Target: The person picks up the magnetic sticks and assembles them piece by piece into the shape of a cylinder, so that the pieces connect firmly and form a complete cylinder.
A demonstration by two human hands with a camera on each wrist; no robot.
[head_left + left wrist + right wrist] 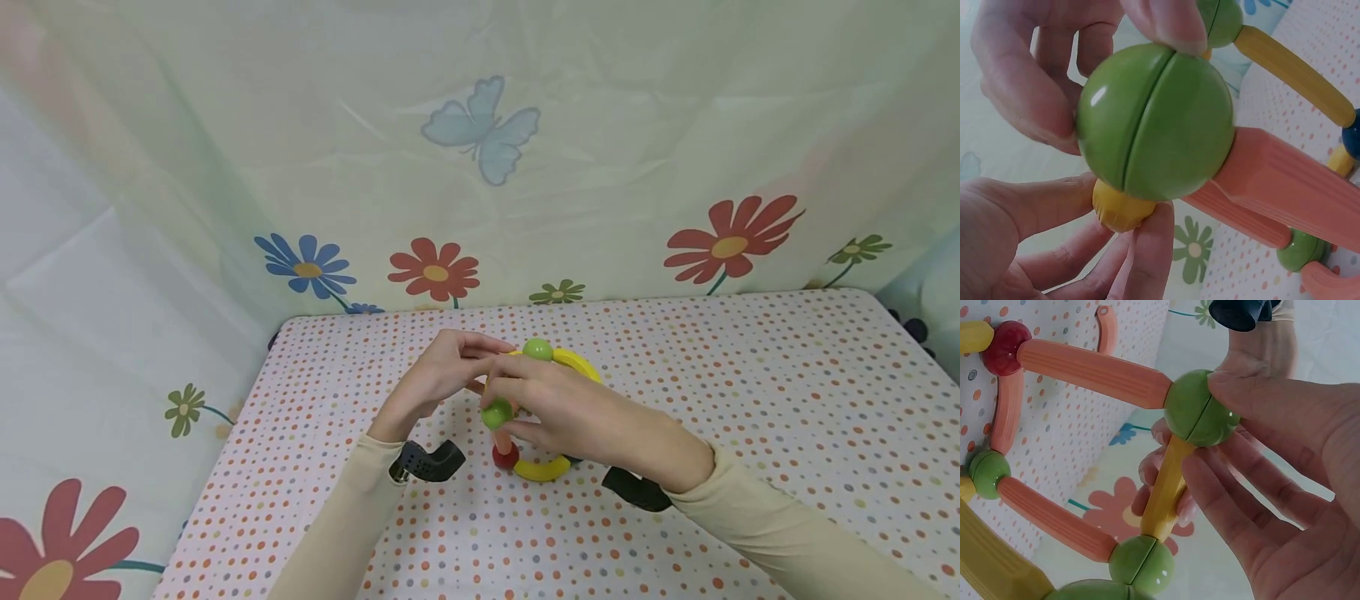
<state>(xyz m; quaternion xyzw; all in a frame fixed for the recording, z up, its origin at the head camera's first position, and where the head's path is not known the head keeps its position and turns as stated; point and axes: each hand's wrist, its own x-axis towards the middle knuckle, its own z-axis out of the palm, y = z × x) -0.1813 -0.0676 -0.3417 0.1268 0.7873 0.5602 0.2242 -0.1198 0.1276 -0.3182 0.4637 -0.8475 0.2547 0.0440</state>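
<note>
A toy frame of grooved balls and coloured rods stands on the table, partly hidden by the hands in the head view. My right hand point(562, 404) pinches a green ball point(1191, 403) at its upper corner between thumb and fingers. A short yellow rod point(1168, 484) meets this ball, and my left hand point(438, 367) holds that rod between thumb and fingers. From the same ball a salmon rod point(1094, 372) runs down to a red ball point(1007, 349). At the yellow rod's other end sits a second green ball point(1141, 562), joined to another salmon rod point(1057, 519).
Curved yellow pieces point(542, 471) form part of the frame's base near the tabletop. A dark blue ball point(1354, 140) joins yellow rods in it. A loose-looking curved salmon piece point(1107, 330) lies on the dotted tablecloth point(720, 375). Behind hangs a flowered curtain point(600, 208).
</note>
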